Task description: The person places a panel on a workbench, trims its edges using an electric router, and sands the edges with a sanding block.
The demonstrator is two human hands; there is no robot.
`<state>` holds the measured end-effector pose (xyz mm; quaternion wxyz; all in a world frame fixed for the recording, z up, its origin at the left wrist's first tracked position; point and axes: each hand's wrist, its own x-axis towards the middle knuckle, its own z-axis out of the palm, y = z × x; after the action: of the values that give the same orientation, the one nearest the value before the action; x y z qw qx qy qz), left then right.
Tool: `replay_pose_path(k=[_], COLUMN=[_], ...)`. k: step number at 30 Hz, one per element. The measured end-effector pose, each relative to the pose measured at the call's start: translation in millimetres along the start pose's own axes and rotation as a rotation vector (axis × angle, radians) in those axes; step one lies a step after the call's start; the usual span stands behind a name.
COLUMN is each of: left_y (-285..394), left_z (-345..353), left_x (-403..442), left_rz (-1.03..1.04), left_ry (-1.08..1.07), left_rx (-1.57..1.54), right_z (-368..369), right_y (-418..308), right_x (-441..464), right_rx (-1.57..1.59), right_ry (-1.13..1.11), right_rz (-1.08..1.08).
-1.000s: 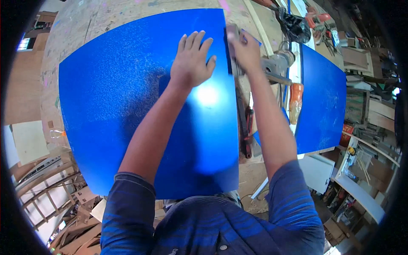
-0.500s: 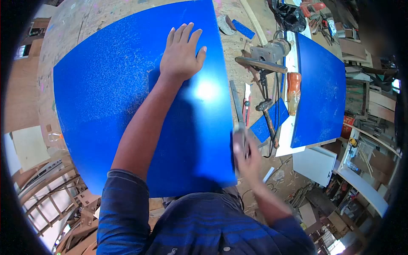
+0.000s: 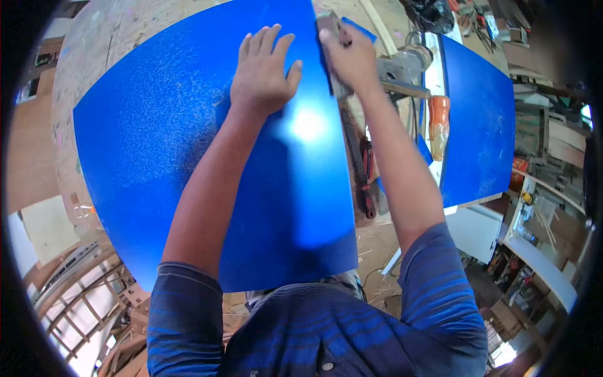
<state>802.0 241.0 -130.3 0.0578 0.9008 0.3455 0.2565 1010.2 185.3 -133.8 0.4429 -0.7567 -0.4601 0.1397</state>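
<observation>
A large blue panel [image 3: 264, 220] lies in front of me, with pale dust scattered over its left part. My left hand [image 3: 264, 75] rests flat on its upper half, fingers stretched out and thumb apart. At the far end of the panel's right edge, my right hand [image 3: 353, 60] grips a hand plane [image 3: 330, 28]. This long brown block sits along that edge, partly hidden by my fingers. Beside my right forearm lie red-handled tools [image 3: 367, 188] on the bench, partly covered by the arm.
A second blue panel [image 3: 477, 119] lies on the right. Next to it are an orange-brown handle [image 3: 439, 129] and a grey power tool [image 3: 405, 66]. A black plastic bag [image 3: 430, 14] sits at the back. A white board [image 3: 471, 229] stands lower right.
My right hand has moved the plane from the near end of the panel's right edge to its far end. My left hand has stayed almost in place.
</observation>
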Motion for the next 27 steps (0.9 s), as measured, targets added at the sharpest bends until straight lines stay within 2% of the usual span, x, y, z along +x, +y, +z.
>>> replay_pose_path(k=[2,3,4,5,6,7,9,12,13,15,16,18,20,23,24,26,27], left_y=[0.7,0.1,0.4,1.1,1.2,0.9,1.8,-0.2,0.1,0.6,0.1,-0.2,0.5,-1.6,-1.8,-1.7,-1.4], left_z=[1.7,2.5,2.7,3.0,3.4,4.4,4.3,2.8,3.5,3.2,2.6,0.1,2.7,0.6,-0.3,1.4,1.2], left_x=[-3.1,-2.5,-3.3,-3.8,-4.0,-4.5,-5.0,-3.5,-2.4,-1.8,-0.7,-1.4,4.8,2.1,2.2,2.4,2.5], left_rz=[0.002,0.012,0.021,0.029,0.035,0.039,0.043,0.057,0.060,0.062,0.065,0.070,0.082,0.088,0.079,0.069,0.080], left_ry=[-0.001,0.005,0.010,0.015,0.019,0.022,0.019,0.012,0.014,0.008,0.009,-0.001,0.000,-0.024,-0.028,-0.039,-0.046], left_rx=[0.024,0.040,0.057,0.055,0.055,0.056,0.071,0.074,0.067,0.072,0.077,0.074,0.065,0.062,0.062,0.055,0.072], right_z=[-38.0,-42.5,-79.0,-109.7,-119.6,-146.0,-180.7,-181.8,-167.7,-134.1,-110.3,-77.2,-47.3,-52.9,-60.5,-87.6,-108.0], right_y=[-10.2,7.5,-24.8,-41.1,-25.9,-37.5,-29.2,-36.9,-38.4,-27.4,-23.1,-25.9,-10.4,-8.9,-7.7,-8.9,-11.8], right_x=[-69.6,-119.7,-167.9,-212.7,-271.6,-316.9,-412.4,-424.7,-396.4,-323.6,-276.1,-184.2,-125.7,-110.1,-124.4,-191.5,-233.5], right_rx=[-0.057,0.012,-0.053,-0.044,0.106,0.104,0.055,0.040,0.108,0.078,0.139,0.247,0.155,0.259,0.296,0.365,0.285], right_ry=[-0.119,-0.035,-0.197,-0.294,-0.149,-0.197,-0.214,-0.161,-0.121,-0.124,-0.025,-0.045,0.033,-0.122,-0.139,-0.162,-0.150], right_rz=[0.081,0.066,0.331,0.421,0.256,0.384,0.460,0.438,0.462,0.295,0.145,0.203,0.073,0.248,0.245,0.242,0.240])
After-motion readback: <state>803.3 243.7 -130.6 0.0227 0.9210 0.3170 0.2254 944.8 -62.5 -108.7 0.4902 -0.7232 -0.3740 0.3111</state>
